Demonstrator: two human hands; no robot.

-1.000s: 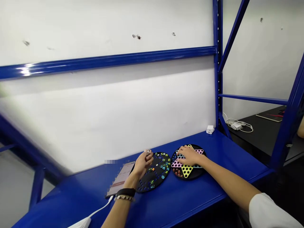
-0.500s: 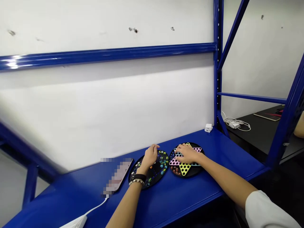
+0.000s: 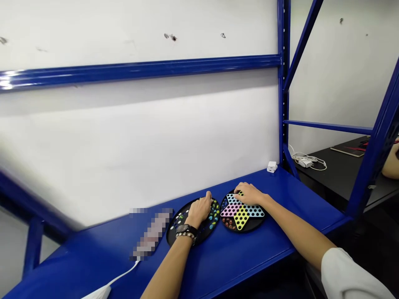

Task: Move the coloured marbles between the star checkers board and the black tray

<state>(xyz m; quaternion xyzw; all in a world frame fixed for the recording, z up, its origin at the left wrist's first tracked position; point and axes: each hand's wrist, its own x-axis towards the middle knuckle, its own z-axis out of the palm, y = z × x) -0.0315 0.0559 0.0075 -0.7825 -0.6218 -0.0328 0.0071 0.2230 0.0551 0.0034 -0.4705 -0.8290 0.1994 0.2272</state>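
**Left hand [image 3: 199, 211] and right hand [image 3: 249, 194] down on two boards**
You had your left hand cupped palm-down over the marbles [image 3: 213, 216] on the black round board [image 3: 173, 236], your right on the star board [image 3: 241, 220] just beside it, both on the blue worktop [image 3: 93, 245]; you cannot tell whether either held anything.

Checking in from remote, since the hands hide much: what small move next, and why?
Probably lift the left hand off the round black board, since it covers the glass marbles there; the right hand rests on the multicoloured star-shaped board, whose yellow point's holes look empty.
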